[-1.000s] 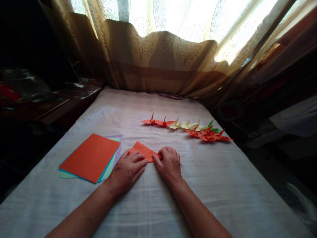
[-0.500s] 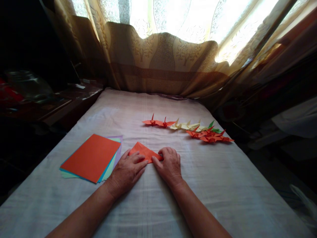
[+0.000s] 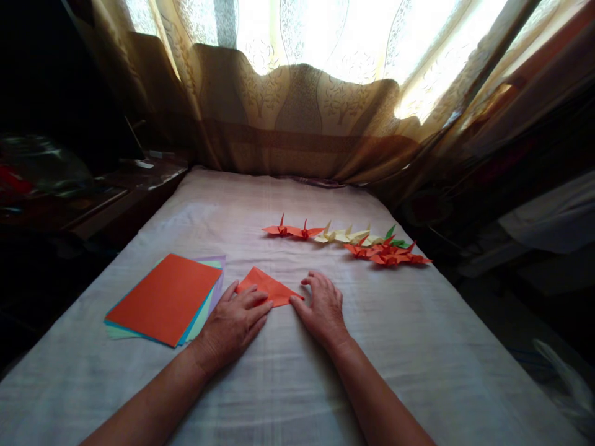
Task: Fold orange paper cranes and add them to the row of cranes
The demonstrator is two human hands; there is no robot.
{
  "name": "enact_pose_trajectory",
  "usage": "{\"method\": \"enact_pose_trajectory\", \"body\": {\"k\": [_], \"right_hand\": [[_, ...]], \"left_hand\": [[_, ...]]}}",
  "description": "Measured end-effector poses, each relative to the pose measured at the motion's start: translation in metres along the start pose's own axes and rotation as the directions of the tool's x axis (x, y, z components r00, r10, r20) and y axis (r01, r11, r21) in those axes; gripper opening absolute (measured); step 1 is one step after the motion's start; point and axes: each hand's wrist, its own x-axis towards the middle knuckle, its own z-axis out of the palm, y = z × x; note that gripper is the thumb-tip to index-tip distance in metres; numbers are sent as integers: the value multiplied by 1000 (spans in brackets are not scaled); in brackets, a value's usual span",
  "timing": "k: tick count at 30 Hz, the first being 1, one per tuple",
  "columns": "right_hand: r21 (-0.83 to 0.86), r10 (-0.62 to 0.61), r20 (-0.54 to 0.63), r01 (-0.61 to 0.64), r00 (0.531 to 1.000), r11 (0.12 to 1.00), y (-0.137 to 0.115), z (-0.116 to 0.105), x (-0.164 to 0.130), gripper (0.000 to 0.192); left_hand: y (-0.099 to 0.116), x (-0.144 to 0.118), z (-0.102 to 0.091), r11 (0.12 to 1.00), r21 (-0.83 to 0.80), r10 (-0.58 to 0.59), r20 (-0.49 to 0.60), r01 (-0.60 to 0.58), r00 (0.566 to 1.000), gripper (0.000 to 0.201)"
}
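From where I watch, the nearest thing is the pale cloth [image 3: 288, 384], faintly checked and slightly wrinkled. On it, my view shows the left hand [image 3: 235, 322] laid palm down, fingers loosely spread over the near left part of the folded paper [image 3: 274, 288] without gripping it. I see the right hand [image 3: 324, 308] relaxed and ungrasping, its thumb at the paper's right tip and its fingers arched clear; I can't tell whether the thumb presses.

The paper lies flat between both hands, bright orange and matt, roughly triangular: one corner points away from me, the right end tapers to a sharp point, and the left fingers hide part of the near edge.

Left of it I make out a stack of sheets [image 3: 165, 298], orange uppermost, with blue, pale green and lilac edges showing. Farther off stand orange, cream and green paper cranes [image 3: 344, 236], then a patterned curtain [image 3: 302, 142].
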Motion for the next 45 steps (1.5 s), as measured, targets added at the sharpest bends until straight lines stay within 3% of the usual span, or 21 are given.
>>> {"method": "enact_pose_trajectory", "body": {"k": [5, 8, 16, 18, 20, 23, 26, 30, 35, 39, 45], "right_hand": [[-2, 27, 66, -27, 997, 1000, 9, -2, 1, 25], [-2, 31, 80, -31, 996, 1000, 7, -2, 1, 23], [-2, -9, -43, 9, 999, 1000, 7, 1, 0, 25], [-7, -85, -105, 84, 991, 996, 5, 0, 0, 28], [-27, -236, -105, 234, 966, 972, -1, -2, -2, 31], [18, -493, 106, 494, 864, 869, -15, -7, -7, 39], [86, -536, 312, 538, 784, 838, -25, -10, -13, 46], [55, -447, 389, 464, 805, 884, -24, -10, -18, 56], [-74, -328, 345, 374, 879, 924, -13, -13, -14, 54], [-80, -335, 314, 376, 888, 923, -6, -20, -6, 48], [3, -426, 203, 434, 882, 901, 12, -24, 8, 22]], "left_hand": [[-10, -12, -5, 996, 39, 73, 87, -77, 993, 35], [-11, -18, -11, 997, 42, 64, 73, -68, 995, 33], [-5, -20, -14, 1000, 0, 27, 17, -27, 999, 30], [-4, -19, -13, 1000, -13, 16, -2, -16, 1000, 29], [-3, -18, -12, 1000, -24, 9, -23, -10, 1000, 28], [-2, -16, -13, 999, -25, 21, -29, -22, 999, 29], [-2, -15, -13, 999, -31, 20, -22, -21, 1000, 30], [-4, -16, -14, 999, -40, 10, -4, -11, 1000, 29], [-4, -16, -14, 999, -41, 7, 15, -7, 1000, 28], [-4, -17, -13, 999, -39, 4, 4, -4, 1000, 28], [-9, -18, -11, 1000, -16, 27, 41, -27, 999, 29]]}}
